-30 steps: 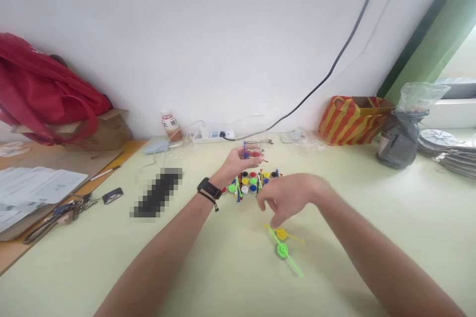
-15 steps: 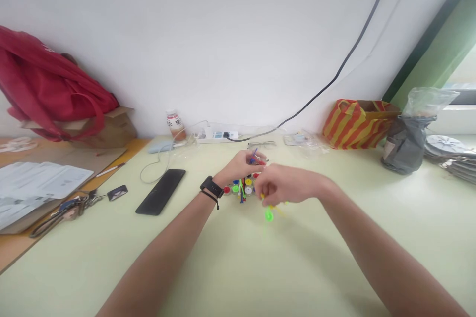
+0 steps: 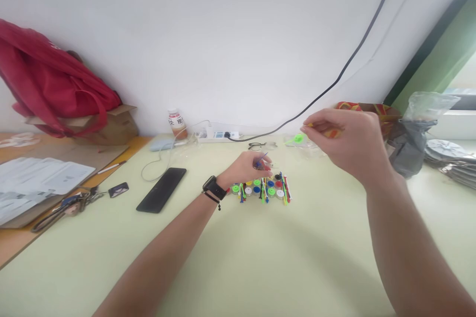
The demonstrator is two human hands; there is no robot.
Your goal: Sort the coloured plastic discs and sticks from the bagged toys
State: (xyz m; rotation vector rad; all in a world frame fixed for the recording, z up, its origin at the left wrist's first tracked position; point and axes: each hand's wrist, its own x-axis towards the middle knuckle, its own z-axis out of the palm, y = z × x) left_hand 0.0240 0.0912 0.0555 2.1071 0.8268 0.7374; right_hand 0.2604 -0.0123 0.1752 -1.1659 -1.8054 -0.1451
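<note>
My left hand [image 3: 247,166] is curled around some small blue, red and white plastic sticks [image 3: 263,162], partly hidden by its fingers. Under and beside it lies a row of small round pieces with coloured tops [image 3: 271,191] on the table, split by bundles of thin coloured plastic sticks [image 3: 285,189]. My right hand [image 3: 345,141] is raised to the right, thumb and fingertips pinched on a small yellow bit. A bright green round plastic piece [image 3: 298,137] shows just below those fingertips, blurred; I cannot tell exactly how it joins the yellow bit.
A black phone [image 3: 161,190] lies left of my left forearm. Behind are a bottle [image 3: 177,124], a power strip [image 3: 219,136] and glasses [image 3: 257,145]. A striped bag [image 3: 379,107] and a grey bag [image 3: 409,146] stand right; papers [image 3: 40,183] and keys [image 3: 70,208] lie left.
My right hand has lifted up and to the right, away from the row, carrying the green and yellow piece. More of the row now shows. My left hand stays nearly in place.
</note>
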